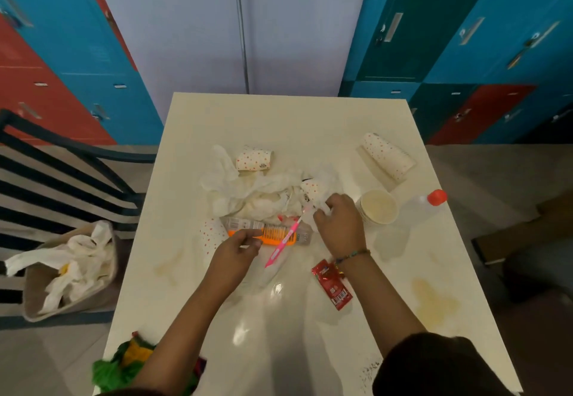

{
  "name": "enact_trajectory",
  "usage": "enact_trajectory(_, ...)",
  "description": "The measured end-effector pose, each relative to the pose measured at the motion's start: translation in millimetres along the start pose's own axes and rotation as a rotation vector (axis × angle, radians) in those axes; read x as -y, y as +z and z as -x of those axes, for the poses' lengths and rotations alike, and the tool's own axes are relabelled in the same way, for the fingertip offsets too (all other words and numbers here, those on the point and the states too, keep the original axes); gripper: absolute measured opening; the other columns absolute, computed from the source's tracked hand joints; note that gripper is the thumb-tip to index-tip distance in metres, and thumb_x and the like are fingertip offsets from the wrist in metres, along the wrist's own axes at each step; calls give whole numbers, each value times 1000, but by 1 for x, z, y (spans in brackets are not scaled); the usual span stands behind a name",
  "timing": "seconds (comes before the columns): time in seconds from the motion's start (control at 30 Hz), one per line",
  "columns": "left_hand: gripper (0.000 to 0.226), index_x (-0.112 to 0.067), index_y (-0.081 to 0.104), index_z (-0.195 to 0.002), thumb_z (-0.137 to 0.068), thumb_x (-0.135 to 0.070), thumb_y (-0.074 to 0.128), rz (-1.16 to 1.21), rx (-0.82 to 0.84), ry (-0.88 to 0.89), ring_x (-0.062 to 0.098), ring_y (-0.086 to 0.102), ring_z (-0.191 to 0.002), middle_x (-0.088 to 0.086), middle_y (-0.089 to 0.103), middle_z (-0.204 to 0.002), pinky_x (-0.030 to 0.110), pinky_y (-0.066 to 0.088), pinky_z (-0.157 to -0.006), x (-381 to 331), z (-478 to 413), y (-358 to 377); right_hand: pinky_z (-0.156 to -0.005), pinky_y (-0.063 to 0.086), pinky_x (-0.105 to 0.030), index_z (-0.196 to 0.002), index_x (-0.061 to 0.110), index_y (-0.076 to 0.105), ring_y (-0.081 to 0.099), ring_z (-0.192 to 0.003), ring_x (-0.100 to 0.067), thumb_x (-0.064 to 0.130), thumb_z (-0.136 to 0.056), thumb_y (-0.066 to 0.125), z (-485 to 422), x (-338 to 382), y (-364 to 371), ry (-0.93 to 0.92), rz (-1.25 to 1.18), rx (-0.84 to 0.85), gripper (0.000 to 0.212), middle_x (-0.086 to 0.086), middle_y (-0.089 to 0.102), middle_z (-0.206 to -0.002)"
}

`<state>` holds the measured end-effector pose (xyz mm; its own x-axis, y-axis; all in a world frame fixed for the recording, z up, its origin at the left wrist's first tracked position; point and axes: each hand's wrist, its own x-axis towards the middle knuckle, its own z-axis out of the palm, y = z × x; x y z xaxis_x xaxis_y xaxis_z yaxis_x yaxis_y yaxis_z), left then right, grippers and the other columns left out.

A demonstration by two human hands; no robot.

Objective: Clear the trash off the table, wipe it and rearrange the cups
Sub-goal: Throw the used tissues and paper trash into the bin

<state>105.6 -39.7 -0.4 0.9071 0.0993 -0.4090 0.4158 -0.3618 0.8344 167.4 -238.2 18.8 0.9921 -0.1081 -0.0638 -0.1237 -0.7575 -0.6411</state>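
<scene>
I am leaning over the cream desk (279,123), with a tissue heap (248,191) lying at its middle. Off the desk, left of the heap, a bag (34,287) is holding crumpled white trash. Right of the heap a red-capped bottle (418,206) is resting beside an upright cup stack (379,206). Another cup stack (387,155) is lying beyond them, and one dotted cup (254,160) is lying just behind the heap. My right hand (341,225) is curling its fingers into the heap's near right edge; I cannot tell what they are pinching. My left hand (235,253) is pinching the orange comb (276,234) just in front of the heap, with a pink toothbrush (283,240) lying across it.
</scene>
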Motion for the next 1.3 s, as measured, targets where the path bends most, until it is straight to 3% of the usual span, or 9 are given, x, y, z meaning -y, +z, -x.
enact_trajectory(0.23,17,-25,65,-103,-90,-17,56,18,-17,28,14,62,-91,-6,65,-89,19,41,-72,-5,-13,-17,-66,37,-31,-112,8,51,52,-94,-33,-4,-82,49,-66,26,1,-45,41,-121,32,-14,45,-120)
enact_trajectory(0.37,17,-33,62,-96,-91,-19,55,25,-22,26,10,62,-89,-15,63,-84,19,41,-70,0,-16,-25,-93,43,-45,-147,29,18,29,-130,-41,-6,-85,44,-86,8,33,191,345,251,75,-14,7,-154)
enact_trajectory(0.43,18,-37,61,-94,-91,-20,56,39,-21,18,13,63,-90,-16,64,-86,23,43,-76,4,-17,-28,-105,37,-48,-149,35,0,19,-137,-44,0,-88,49,-88,-6,50,318,428,449,85,-13,-13,-156)
enact_trajectory(0.53,16,-33,62,-97,-91,-20,56,56,-28,0,13,63,-88,-13,63,-87,25,45,-79,10,-17,-34,-109,35,-46,-146,40,-10,23,-137,-45,6,-85,58,-85,-20,65,353,447,529,97,-13,-25,-154)
enact_trajectory(0.7,19,-32,63,-103,-91,-20,55,57,-39,-21,15,65,-89,-9,65,-92,32,50,-81,18,-16,-42,-109,34,-49,-146,42,9,17,-137,-47,3,-87,49,-85,-25,76,300,413,462,82,-7,-25,-155)
enact_trajectory(0.87,19,-32,64,-103,-91,-20,56,58,-40,-33,19,66,-86,-6,66,-98,35,53,-77,21,-16,-43,-110,33,-41,-138,34,36,31,-135,-36,28,-82,62,-103,-16,76,312,354,428,62,-12,-9,-155)
enact_trajectory(1.0,19,-27,64,-107,-91,-22,56,52,-24,-46,12,64,-84,-8,66,-97,22,48,-72,23,-19,-40,-97,45,-35,-103,21,59,44,-119,-36,15,-81,66,-107,-22,81,458,57,130,23,-7,24,-144)
enact_trajectory(1.1,18,-32,63,-104,-91,-23,55,41,9,-29,8,63,-85,-11,65,-97,21,47,-74,23,-23,-39,-96,46,-34,-85,7,58,48,-115,-37,1,-80,63,-106,-30,87,560,-118,-7,9,-15,30,-133)
enact_trajectory(1.3,19,-27,64,-106,-91,-22,53,-28,44,4,6,60,-89,-11,64,-100,21,45,-77,16,-39,-40,-82,42,-18,-103,6,66,57,-104,-28,-3,-72,68,-105,-31,82,591,-252,-52,32,-12,46,-131)
